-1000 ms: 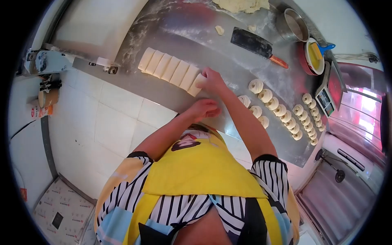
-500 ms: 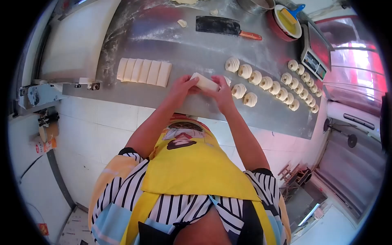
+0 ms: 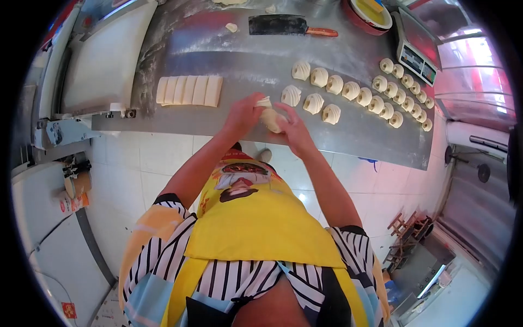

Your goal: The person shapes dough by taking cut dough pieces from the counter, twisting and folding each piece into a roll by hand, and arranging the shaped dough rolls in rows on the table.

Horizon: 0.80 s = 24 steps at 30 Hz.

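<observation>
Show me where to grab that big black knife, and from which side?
Probably best by the orange handle, coming from the person's side. The knife lies flat, handle pointing right, away from the wide black blade. Bare table lies on the person's side of the handle, and a red bowl sits just past its right end.

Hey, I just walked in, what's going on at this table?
Someone in a yellow apron is handling a piece of dough at the near edge of a metal table, gripping it between the left hand and right hand. To the left lies a row of plain dough strips, side by side. To the right sit several lines of ridged, coiled rolls. Farther back, a cleaver lies flat, untouched.
</observation>
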### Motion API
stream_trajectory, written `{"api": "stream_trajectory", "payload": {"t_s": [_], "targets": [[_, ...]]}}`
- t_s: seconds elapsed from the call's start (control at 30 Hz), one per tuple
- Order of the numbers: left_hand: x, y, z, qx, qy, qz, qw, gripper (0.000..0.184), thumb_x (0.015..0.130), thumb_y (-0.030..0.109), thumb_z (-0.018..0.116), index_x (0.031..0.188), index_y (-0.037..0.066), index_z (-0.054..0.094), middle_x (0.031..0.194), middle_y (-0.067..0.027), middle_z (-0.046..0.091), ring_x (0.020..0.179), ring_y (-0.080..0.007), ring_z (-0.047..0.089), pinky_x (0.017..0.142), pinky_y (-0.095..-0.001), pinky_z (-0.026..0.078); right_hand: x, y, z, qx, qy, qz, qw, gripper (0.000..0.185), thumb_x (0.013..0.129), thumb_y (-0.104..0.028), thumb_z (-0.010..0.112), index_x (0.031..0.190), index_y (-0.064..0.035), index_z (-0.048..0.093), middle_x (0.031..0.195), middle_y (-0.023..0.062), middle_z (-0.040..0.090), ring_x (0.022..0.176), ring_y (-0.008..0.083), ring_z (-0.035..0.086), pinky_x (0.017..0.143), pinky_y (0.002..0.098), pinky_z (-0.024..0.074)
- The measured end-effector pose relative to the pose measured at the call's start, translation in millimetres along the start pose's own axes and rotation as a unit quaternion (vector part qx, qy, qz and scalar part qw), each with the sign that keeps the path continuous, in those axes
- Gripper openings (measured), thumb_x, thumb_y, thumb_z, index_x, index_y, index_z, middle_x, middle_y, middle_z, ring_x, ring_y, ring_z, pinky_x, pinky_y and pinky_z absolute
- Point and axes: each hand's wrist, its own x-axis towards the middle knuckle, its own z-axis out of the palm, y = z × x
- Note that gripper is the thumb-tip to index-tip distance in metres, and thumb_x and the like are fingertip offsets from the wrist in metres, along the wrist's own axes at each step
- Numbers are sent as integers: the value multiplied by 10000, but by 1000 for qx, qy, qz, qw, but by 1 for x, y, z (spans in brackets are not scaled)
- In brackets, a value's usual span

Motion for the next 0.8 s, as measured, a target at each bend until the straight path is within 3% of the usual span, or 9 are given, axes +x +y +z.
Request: {"api": "stream_trajectory", "payload": {"t_s": [0.07,0.17,0.23,0.3,0.37,0.47,0.57,0.67,0.8], "targets": [[7,-8,0,-257,-67,-217,939,300,782,66,563,1079,22,552,905,-87,635,750,-148,605,627,-299,496,-10,-13,2,-228,-75,-139,961,388,808,-95,586,1187,-96,498,886,75,638,785,200,619,706,333,508],[18,-9,-7,-227,-125,-288,922,285,773,51,549,1054,9,569,883,-73,630,736,-109,583,621,-300,486,-7,-18,4,-441,-66,-226,866,398,778,-92,620,1165,-106,532,867,55,642,747,187,604,691,298,501],[19,-22,-9,-119,-167,-203,957,227,790,45,553,1011,10,590,867,-65,625,751,-160,601,639,-313,485,2,-28,10,-493,-28,-195,847,373,759,-98,648,1123,-102,566,867,42,640,738,177,596,680,286,497],[14,-15,-15,-17,-190,-134,972,185,791,38,557,967,8,605,858,-70,611,756,-206,602,654,-323,479,4,-53,30,-491,9,-109,864,325,749,-108,674,1065,-89,603,857,31,638,732,168,595,666,285,496],[7,12,-20,73,-195,-76,975,158,776,31,560,921,3,614,858,-89,589,751,-244,585,668,-331,468,39,-35,14,-295,37,-80,951,214,788,-121,657,992,-66,622,842,23,633,729,137,594,635,284,476],[-7,-4,-18,53,-135,93,985,153,747,-9,565,899,3,581,920,-115,529,774,-287,541,701,-331,450,65,-18,13,-47,47,53,996,200,852,-167,598,1001,-35,605,894,42,632,760,151,612,657,305,504],[-4,-9,-24,-63,-99,42,992,175,737,-55,564,898,7,531,979,-111,483,812,-245,524,724,-314,442,75,7,12,123,-6,183,975,209,891,-202,530,1028,-55,589,912,50,630,778,170,627,660,318,534],[9,-14,-33,-90,-103,21,990,222,730,-57,587,917,16,491,1050,-114,478,801,-194,525,712,-300,446,75,0,25,106,15,200,974,263,912,-273,480,1015,-58,592,886,47,628,748,172,622,670,330,532],[21,-41,-32,-165,-139,-76,974,272,768,-8,594,1027,22,515,1035,-120,542,830,-153,536,725,-287,452,79,-4,33,-32,41,238,970,321,911,-335,461,1004,-56,589,888,61,610,719,166,604,659,335,530]]}}
